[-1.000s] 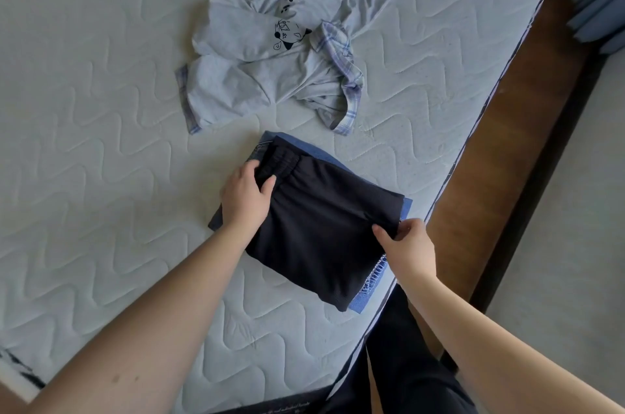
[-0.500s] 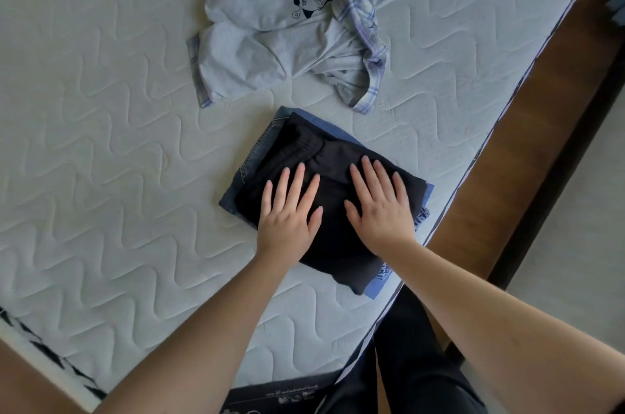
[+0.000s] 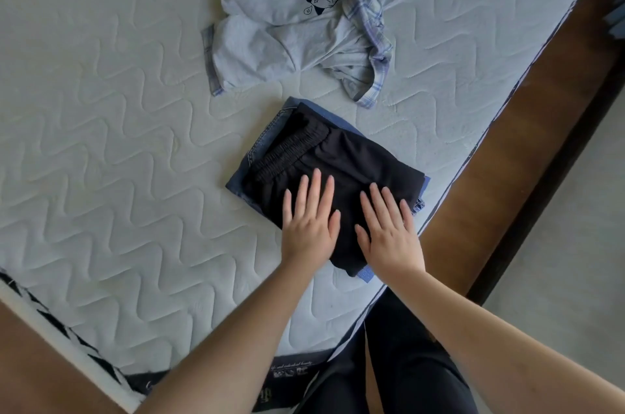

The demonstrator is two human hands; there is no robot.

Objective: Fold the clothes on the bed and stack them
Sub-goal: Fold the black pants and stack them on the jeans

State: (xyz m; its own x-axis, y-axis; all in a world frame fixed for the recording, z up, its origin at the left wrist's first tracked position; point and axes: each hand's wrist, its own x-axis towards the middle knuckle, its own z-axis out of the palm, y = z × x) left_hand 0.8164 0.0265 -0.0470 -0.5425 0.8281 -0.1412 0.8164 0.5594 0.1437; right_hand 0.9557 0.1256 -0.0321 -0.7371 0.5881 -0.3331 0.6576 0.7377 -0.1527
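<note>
Mattress (image 3: 101, 143) | black shorts (image 3: 355, 156) on jeans (image 3: 267, 136) | left hand (image 3: 309, 227), right hand (image 3: 390, 231) flat on shorts, fingers straight

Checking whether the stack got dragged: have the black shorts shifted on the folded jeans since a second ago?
No. The black shorts lie on the folded jeans as before, the same blue margins showing; only the hands went from gripping to lying flat.
</note>
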